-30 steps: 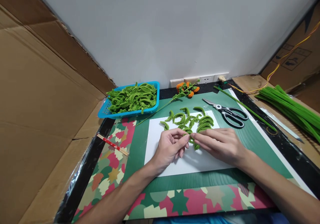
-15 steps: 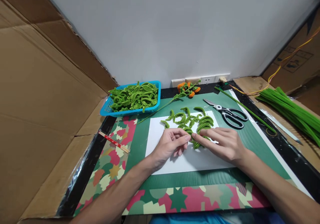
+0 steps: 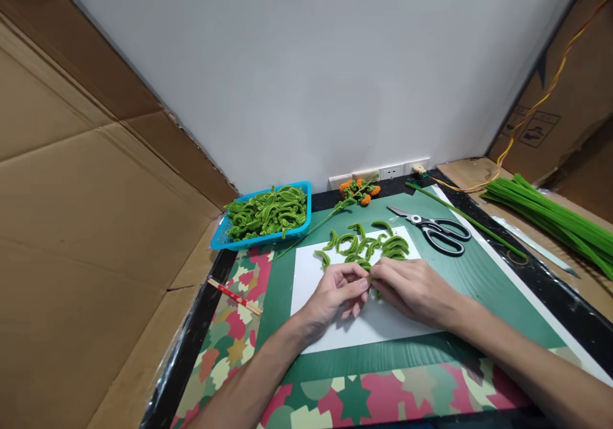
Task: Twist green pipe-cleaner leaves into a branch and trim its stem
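Note:
My left hand [image 3: 339, 292] is closed in a pinch, thumb against the fingertips, over the white sheet of paper [image 3: 330, 336]. Touching it at the fingertips is my right hand [image 3: 414, 288], its fingers bent and pressed together. Whatever lies between the two pinches is too small and covered to make out. Just beyond my hands, several curved green pipe-cleaner pieces [image 3: 348, 244] are spread over the far part of the sheet, some bent into loops. A denser group of these pieces [image 3: 395, 247] lies beside my right hand, partly hidden by it.
Behind left, a blue basket [image 3: 261, 240] holds many green pieces. An orange-flowered stem [image 3: 359, 193] lies at the back. Scissors [image 3: 438, 230] rest on the green mat [image 3: 479, 295]. Long green pipe cleaners [image 3: 550, 221] lie right, red-wrapped chopsticks [image 3: 234, 296] left.
My right hand's fingers, stretched over the green pieces before, have drawn in to a pinch against my left fingertips. The whole view has shifted slightly.

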### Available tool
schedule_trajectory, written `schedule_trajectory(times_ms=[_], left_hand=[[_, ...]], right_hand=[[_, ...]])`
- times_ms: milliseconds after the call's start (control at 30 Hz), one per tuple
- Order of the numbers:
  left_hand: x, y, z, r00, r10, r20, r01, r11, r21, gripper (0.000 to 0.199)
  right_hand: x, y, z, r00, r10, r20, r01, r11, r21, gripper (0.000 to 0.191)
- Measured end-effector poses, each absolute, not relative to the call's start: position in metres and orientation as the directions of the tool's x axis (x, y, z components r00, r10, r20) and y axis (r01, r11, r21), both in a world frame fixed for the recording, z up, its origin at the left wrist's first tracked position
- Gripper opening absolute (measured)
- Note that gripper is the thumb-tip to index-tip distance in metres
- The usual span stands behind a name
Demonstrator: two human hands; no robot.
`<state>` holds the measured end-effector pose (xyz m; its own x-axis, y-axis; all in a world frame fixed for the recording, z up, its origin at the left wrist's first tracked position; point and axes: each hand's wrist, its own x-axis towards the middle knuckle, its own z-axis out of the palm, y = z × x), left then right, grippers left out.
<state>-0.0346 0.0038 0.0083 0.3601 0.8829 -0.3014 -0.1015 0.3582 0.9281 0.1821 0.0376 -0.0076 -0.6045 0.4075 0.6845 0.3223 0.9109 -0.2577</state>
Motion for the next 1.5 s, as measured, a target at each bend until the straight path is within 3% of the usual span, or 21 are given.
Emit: schedule_trajectory(times_ms=[133,233,300,400,500,567,700,967,1133,1300,1400,1500], left_hand=[[-0.030,-0.002,0.010,0.302,0.936,-0.180,0.025,0.181,0.983,0.037],[-0.031,-0.006,0.012,0.237,0.971,-0.046,0.198,-0.002,0.980,0.027],[-0.035,-0.007,0.013,0.212,0.970,0.120,0.353,-0.191,0.916,0.021],[-0.041,-0.006,0.010,0.294,0.876,0.383,0.514,-0.483,0.709,0.015],[-0.042,-0.005,0.006,0.318,0.827,0.464,0.531,-0.561,0.635,0.016],[-0.039,-0.005,0.004,0.265,0.857,0.442,0.525,-0.512,0.679,0.015],[-0.031,-0.008,0.003,0.196,0.931,0.309,0.457,-0.366,0.811,0.018],[-0.024,-0.006,0.001,0.134,0.990,-0.049,0.090,0.037,0.995,0.031],[-0.025,0.002,0.005,0.317,0.916,-0.245,-0.140,0.301,0.943,0.038],[-0.023,0.002,0.007,0.357,0.894,-0.272,-0.184,0.353,0.917,0.040],[-0.024,0.002,0.008,0.428,0.832,-0.352,-0.297,0.498,0.815,0.037],[-0.028,0.002,0.010,0.527,0.748,-0.404,-0.302,0.609,0.733,0.031]], right_hand=[[0.176,0.031,-0.005,-0.525,0.655,0.544,0.205,0.717,-0.666,0.014],[0.169,0.027,-0.002,-0.455,0.806,0.380,0.115,0.476,-0.872,0.021],[0.164,0.026,0.000,-0.439,0.856,0.272,0.027,0.315,-0.949,0.028],[0.160,0.027,0.000,-0.479,0.863,0.161,-0.101,0.128,-0.987,0.036],[0.160,0.028,-0.001,-0.491,0.858,0.152,-0.106,0.115,-0.988,0.035],[0.163,0.028,-0.002,-0.458,0.859,0.229,0.003,0.259,-0.966,0.027],[0.165,0.025,-0.005,-0.430,0.798,0.422,0.253,0.555,-0.793,0.017],[0.163,0.027,-0.012,-0.400,0.785,0.473,0.320,0.603,-0.731,0.021],[0.170,0.032,-0.016,-0.448,0.649,0.615,0.411,0.760,-0.503,0.028],[0.176,0.036,-0.015,-0.499,0.549,0.670,0.431,0.828,-0.358,0.032],[0.179,0.037,-0.012,-0.553,0.466,0.691,0.430,0.870,-0.242,0.033],[0.184,0.039,-0.009,-0.620,0.337,0.709,0.415,0.907,-0.068,0.032]])
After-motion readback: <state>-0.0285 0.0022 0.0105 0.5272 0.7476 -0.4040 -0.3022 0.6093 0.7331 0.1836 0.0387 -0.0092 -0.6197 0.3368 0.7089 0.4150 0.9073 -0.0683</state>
